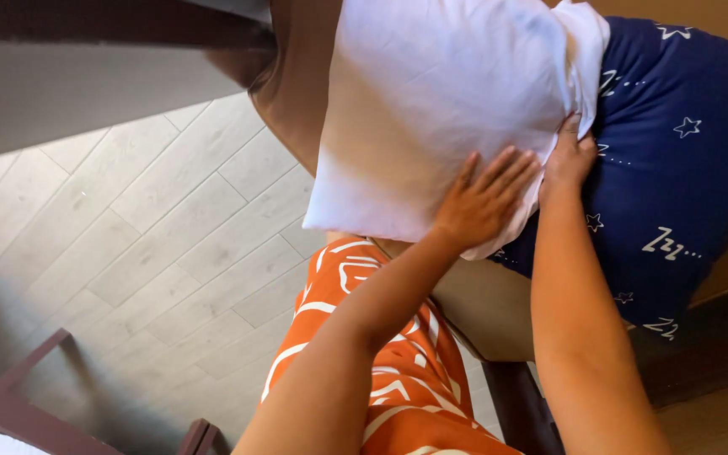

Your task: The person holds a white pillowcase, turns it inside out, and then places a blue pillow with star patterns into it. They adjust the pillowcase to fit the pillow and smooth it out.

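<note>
The white pillow (431,109) sits in a smooth white cotton case, plump and roughly square, with faint creases across its face. The left hand (484,202) lies flat on its lower corner, fingers spread and open, pressing the fabric rather than gripping it. Just right of that hand, the right hand (568,156) pinches the case's edge, fingers curled closed on the white cloth where it meets the blue pillow (684,168). That one lies under and to the right of both hands, in a dark navy case printed with small white stars and squiggles (soft and rounded at its edges). Both rest on a tan sheet (482,303) below the wrists. Nearer the body, under the left forearm, is orange cloth (398,379) with white lines; left of it, pale wood-plank floor (153,219)
</note>
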